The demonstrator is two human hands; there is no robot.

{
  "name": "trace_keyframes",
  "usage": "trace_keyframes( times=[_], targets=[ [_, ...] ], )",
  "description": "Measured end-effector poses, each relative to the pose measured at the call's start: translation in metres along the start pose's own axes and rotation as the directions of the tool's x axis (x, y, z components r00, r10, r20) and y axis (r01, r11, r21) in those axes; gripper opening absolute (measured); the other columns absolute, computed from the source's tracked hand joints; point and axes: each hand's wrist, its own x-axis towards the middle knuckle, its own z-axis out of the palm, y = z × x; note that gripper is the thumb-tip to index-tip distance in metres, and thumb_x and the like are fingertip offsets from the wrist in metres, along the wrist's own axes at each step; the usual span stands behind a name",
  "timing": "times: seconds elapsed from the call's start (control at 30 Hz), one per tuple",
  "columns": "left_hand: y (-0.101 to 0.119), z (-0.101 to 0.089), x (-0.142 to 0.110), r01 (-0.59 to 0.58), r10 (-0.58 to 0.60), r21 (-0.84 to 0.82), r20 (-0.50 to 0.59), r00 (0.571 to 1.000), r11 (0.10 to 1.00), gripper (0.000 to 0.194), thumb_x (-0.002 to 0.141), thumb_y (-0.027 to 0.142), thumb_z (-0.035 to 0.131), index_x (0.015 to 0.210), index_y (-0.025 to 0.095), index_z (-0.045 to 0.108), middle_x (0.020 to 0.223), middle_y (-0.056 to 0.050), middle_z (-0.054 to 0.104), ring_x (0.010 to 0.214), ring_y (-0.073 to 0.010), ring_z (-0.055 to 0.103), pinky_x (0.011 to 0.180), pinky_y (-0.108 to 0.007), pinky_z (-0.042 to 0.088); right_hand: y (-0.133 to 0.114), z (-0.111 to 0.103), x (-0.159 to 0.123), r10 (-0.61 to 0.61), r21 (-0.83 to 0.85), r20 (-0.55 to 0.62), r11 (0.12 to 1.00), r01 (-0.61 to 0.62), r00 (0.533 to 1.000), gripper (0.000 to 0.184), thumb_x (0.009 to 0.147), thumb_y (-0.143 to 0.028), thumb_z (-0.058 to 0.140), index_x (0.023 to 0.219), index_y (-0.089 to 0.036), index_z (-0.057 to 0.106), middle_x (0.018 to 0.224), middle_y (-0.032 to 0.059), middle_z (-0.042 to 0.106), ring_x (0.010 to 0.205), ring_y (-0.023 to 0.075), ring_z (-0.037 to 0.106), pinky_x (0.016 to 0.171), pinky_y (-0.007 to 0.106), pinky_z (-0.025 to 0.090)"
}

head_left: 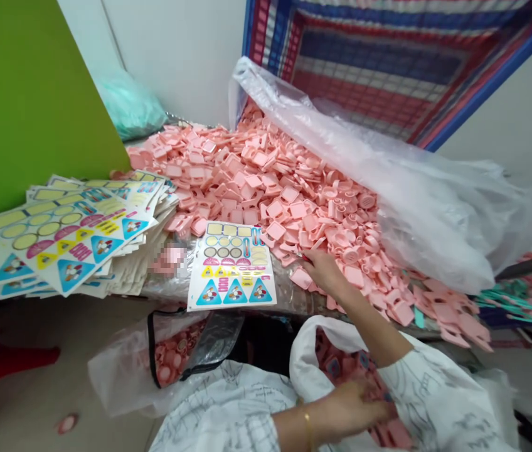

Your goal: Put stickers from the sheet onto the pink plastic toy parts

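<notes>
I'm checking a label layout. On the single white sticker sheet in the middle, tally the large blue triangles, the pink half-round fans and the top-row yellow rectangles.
Large blue triangle stickers: 3
Pink half-round fan stickers: 3
Top-row yellow rectangle stickers: 3
Total: 9

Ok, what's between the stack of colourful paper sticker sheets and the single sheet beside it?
Some pink plastic pieces and a blurred pink patch I can't identify, over clear plastic film; the head view shows it.
</notes>
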Motion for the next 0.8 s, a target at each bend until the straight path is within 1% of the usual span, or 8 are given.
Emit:
trace_keyframes(
  times=[0.07,0.13,0.23,0.33,0.43,0.53,0.67,0.8],
  targets=[
    [0.005,-0.019,-0.015,0.035,-0.024,0.094,-0.115,0.993,0.995,0.028,0.066,0.042,0.077,0.089,0.026,0.073,0.092,-0.008,0.073,0.095,-0.0271,0.067,0.090,-0.043,0.046,0.001,0.001,0.009,0.033,0.001,-0.112,0.999,-0.033,0.993,0.023,0.091,-0.028,0.048,0.091,-0.020,0.070,0.091,0.0050,0.071,0.082,0.0187,0.061,0.070,0.026,0.037],
    [0.009,-0.045,-0.031,0.044,-0.020,0.096,-0.241,0.970,0.994,0.033,0.069,0.047,0.073,0.091,0.023,0.072,0.093,-0.008,0.073,0.090,-0.0246,0.068,0.085,-0.040,0.047,0.003,-0.001,0.015,0.098,0.011,-0.250,0.995,-0.099,0.963,0.025,0.092,-0.031,0.048,0.098,-0.022,0.071,0.096,0.0059,0.072,0.085,0.0197,0.061,0.071,0.027,0.037],
    [0.012,-0.090,-0.053,-0.053,0.061,0.032,-0.393,0.917,0.998,0.047,0.067,0.055,0.073,0.096,0.019,0.068,0.094,-0.010,0.073,0.080,-0.0204,0.068,0.076,-0.033,0.047,0.013,-0.010,0.025,0.177,0.025,-0.380,0.983,-0.181,0.908,0.030,0.094,-0.037,0.047,0.101,-0.022,0.071,0.094,0.0064,0.072,0.080,0.0204,0.061,0.068,0.027,0.036],
    [0.017,-0.123,-0.070,-0.116,0.098,-0.008,-0.469,0.878,0.993,0.057,0.063,0.062,0.076,0.098,0.018,0.066,0.095,-0.011,0.073,0.076,-0.0183,0.067,0.071,-0.030,0.046,0.032,-0.028,0.040,0.236,0.042,-0.495,0.968,-0.247,0.836,0.034,0.094,-0.040,0.045,0.106,-0.021,0.071,0.095,0.0075,0.072,0.080,0.0204,0.060,0.068,0.028,0.035],
    [0.029,-0.136,-0.084,-0.181,0.145,-0.019,-0.516,0.844,0.983,0.057,0.065,0.062,0.076,0.100,0.018,0.066,0.097,-0.010,0.074,0.078,-0.0175,0.068,0.074,-0.029,0.047,0.055,-0.053,0.062,0.347,0.047,-0.552,0.921,-0.387,0.759,0.035,0.094,-0.039,0.046,0.104,-0.018,0.072,0.093,0.0102,0.072,0.078,0.0208,0.058,0.067,0.028,0.034],
    [0.050,-0.136,-0.098,-0.245,0.219,0.030,-0.558,0.800,0.969,0.053,0.069,0.059,0.075,0.102,0.019,0.067,0.101,-0.011,0.075,0.085,-0.0192,0.068,0.081,-0.031,0.048,0.071,-0.074,0.085,0.429,0.025,-0.546,0.867,-0.498,0.720,0.036,0.094,-0.038,0.047,0.102,-0.016,0.073,0.094,0.0134,0.072,0.079,0.0217,0.059,0.068,0.030,0.034],
    [0.073,-0.144,-0.118,-0.315,0.284,0.068,-0.637,0.717,0.947,0.052,0.067,0.056,0.078,0.102,0.019,0.069,0.103,-0.011,0.075,0.090,-0.0212,0.069,0.087,-0.032,0.049,0.077,-0.088,0.111,0.473,0.035,-0.531,0.841,-0.540,0.703,0.041,0.095,-0.040,0.044,0.105,-0.014,0.074,0.094,0.0173,0.071,0.081,0.0242,0.061,0.071,0.032,0.037],
    [0.081,-0.156,-0.133,-0.351,0.298,0.075,-0.706,0.643,0.933,0.057,0.061,0.056,0.082,0.103,0.018,0.070,0.100,-0.011,0.076,0.088,-0.0214,0.070,0.085,-0.030,0.050,0.072,-0.085,0.135,0.470,0.021,-0.509,0.844,-0.536,0.721,0.049,0.088,-0.050,0.056,0.115,-0.012,0.071,0.104,0.0216,0.070,0.090,0.0289,0.063,0.075,0.035,0.040]
  ],
)
